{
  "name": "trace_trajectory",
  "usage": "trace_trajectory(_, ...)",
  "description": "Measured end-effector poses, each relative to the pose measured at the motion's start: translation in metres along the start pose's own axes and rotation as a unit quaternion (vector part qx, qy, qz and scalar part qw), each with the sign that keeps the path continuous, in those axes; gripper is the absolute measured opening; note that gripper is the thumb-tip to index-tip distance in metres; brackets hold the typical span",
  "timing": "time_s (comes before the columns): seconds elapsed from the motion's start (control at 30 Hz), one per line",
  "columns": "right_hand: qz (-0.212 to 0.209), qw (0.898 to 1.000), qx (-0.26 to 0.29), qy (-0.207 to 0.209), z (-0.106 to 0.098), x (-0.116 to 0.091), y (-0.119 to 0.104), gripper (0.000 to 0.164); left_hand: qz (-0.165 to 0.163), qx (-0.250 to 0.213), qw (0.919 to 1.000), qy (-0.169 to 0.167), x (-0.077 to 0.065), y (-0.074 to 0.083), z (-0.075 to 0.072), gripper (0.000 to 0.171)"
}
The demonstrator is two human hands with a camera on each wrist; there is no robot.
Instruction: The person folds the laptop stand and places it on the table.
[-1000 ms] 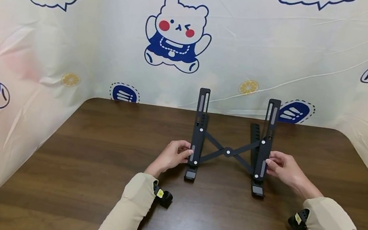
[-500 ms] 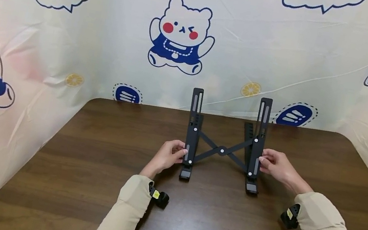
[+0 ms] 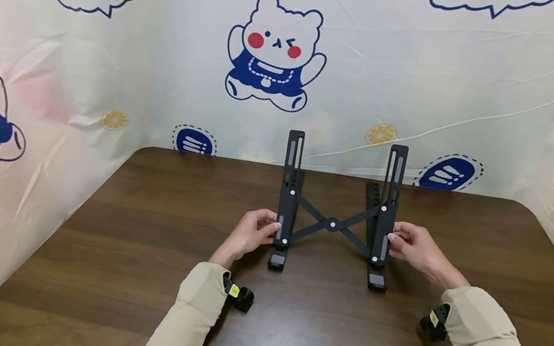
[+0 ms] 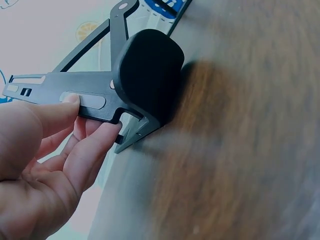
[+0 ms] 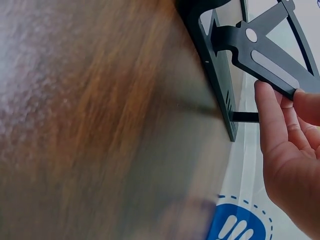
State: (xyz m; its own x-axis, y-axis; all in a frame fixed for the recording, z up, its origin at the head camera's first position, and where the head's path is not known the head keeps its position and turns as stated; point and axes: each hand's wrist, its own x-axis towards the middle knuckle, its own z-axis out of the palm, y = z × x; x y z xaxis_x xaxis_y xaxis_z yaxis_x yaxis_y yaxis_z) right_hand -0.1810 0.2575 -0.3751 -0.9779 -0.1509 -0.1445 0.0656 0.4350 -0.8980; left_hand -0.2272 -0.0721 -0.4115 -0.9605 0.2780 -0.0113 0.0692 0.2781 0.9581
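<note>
A black folding laptop stand (image 3: 333, 225) stands unfolded on the table, its two slotted side arms raised and joined by an X-shaped brace. My left hand (image 3: 252, 233) pinches the lower part of the left arm. In the left wrist view the thumb presses on the grey pad (image 4: 90, 101) and the fingers lie beneath the arm. On the other side, my right hand (image 3: 419, 251) pinches the right arm low down. The right wrist view has its fingertips (image 5: 265, 90) at the arm's edge, near another grey pad (image 5: 274, 69). Front lips (image 3: 377, 279) point toward me.
The brown wooden table (image 3: 126, 270) reaches back to a patterned cloth backdrop (image 3: 350, 74) close behind the stand. Black cameras sit on both wrists, the left camera (image 3: 244, 299) and the right camera (image 3: 434, 324), just above the tabletop.
The stand and both hands appear slightly further left in the head view, while the backdrop shifts slightly right. Both hands keep their hold, and the spacing between the stand's arms narrows a little.
</note>
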Motion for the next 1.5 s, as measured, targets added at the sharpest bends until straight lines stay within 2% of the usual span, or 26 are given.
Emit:
trace_trajectory(0.57, 0.003, 1.0, 0.01, -0.005, -0.0001, 0.0021, 0.0015, 0.027, -0.014, 0.041, 0.999, -0.011, 0.0006, 0.0051, -0.0032, 0.019)
trace_trajectory(0.8, -0.002, 1.0, 0.021, -0.012, -0.0007, 0.0012, 0.0021, 0.027, 0.0, 0.034, 0.9994, -0.006, 0.0024, 0.0011, -0.001, 0.021)
trace_trajectory(0.93, -0.001, 1.0, 0.02, -0.018, -0.001, 0.0017, 0.0003, 0.027, -0.008, 0.032, 0.9994, -0.009, 0.004, 0.0013, -0.0032, 0.021)
trace_trajectory(1.13, -0.002, 0.999, 0.025, -0.021, -0.0028, 0.0042, 0.0011, 0.029, -0.025, 0.036, 0.9988, -0.022, 0.0066, 0.0043, -0.0053, 0.022)
trace_trajectory(1.5, -0.002, 0.999, 0.034, -0.024, 0.0012, 0.009, 0.0013, 0.029, -0.014, 0.045, 0.9976, -0.051, 0.0088, 0.0078, -0.0078, 0.016)
